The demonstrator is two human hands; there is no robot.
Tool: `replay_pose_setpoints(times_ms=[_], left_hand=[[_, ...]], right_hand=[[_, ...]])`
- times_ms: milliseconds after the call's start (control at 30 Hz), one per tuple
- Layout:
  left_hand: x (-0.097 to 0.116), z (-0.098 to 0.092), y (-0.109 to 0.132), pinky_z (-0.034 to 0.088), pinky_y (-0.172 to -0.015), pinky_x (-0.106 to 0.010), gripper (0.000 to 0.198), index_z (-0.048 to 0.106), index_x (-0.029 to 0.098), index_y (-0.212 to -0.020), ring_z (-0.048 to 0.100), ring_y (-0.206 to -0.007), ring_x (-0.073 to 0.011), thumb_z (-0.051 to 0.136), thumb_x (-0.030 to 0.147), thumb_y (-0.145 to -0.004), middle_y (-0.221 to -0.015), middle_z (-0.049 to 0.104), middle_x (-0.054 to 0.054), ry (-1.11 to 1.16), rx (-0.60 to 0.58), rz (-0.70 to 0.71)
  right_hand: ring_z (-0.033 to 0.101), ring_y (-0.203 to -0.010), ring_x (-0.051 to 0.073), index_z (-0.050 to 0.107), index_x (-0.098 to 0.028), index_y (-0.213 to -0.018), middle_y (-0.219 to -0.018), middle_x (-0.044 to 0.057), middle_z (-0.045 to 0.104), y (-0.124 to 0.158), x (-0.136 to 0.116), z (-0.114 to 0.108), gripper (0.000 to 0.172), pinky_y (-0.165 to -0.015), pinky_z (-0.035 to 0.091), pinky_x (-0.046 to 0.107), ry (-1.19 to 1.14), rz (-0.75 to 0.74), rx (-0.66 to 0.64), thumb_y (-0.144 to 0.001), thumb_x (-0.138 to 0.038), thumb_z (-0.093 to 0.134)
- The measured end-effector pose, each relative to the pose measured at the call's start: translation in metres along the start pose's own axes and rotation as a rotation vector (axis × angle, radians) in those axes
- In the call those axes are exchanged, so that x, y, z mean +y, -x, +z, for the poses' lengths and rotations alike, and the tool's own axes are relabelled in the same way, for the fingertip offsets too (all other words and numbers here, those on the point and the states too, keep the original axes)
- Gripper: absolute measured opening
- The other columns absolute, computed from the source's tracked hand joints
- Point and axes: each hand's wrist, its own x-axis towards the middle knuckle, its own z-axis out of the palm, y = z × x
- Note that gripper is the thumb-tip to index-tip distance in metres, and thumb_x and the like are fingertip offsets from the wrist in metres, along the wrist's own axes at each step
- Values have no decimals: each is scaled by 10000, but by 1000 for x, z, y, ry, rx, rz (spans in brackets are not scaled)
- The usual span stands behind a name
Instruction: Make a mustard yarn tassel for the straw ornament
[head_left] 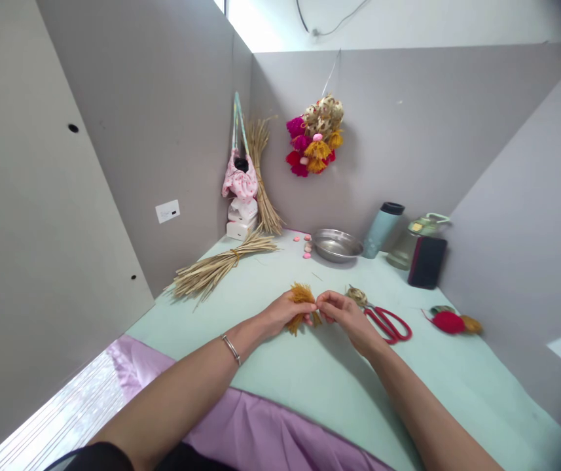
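Observation:
A bundle of mustard-yellow yarn is held above the middle of the table, its loose ends sticking out above and below the fingers. My left hand is closed on it, thumb pointing right. Just to the right, my right hand has its fingertips pinched together, almost touching the left thumb. Whatever lies between those fingertips is too small to make out. Beside the right hand are scissors with red handles and a small woven straw piece.
Straw bundle lies left; metal bowl and pink pieces are behind. At the right stand a blue tumbler, a green bottle and a phone, with red yarn nearer. A tassel ornament hangs above.

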Motion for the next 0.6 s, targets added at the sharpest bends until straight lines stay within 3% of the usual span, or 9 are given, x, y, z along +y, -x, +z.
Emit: replay_pose_setpoints(times_ms=[300,433,600], left_hand=[[-2,-1,-3,456,-587,-215,296,587,130,-725,551,-529,-83,737,379,-670,-586,561,16,31,16,-28],[-1,-2,-4,451,-576,-202,329,587,123,-731,547,-528,-76,739,407,-667,-590,553,17,61,50,-27],[-3,-2,-6,443,-567,-181,298,583,121,-715,541,-519,-64,730,377,-680,-590,565,14,89,79,-13]], right_hand=[[388,-542,118,564,-197,-823,-666,-12,497,-3,-1,-11,335,-550,335,269,-16,-31,156,-818,-532,560],[422,-560,123,608,-183,-705,-620,-12,537,0,-3,-8,326,-558,335,264,76,-20,48,-783,-500,621],[470,-594,132,653,-167,-703,-681,12,636,2,-3,3,287,-573,345,260,172,-16,-107,-754,-450,641]])
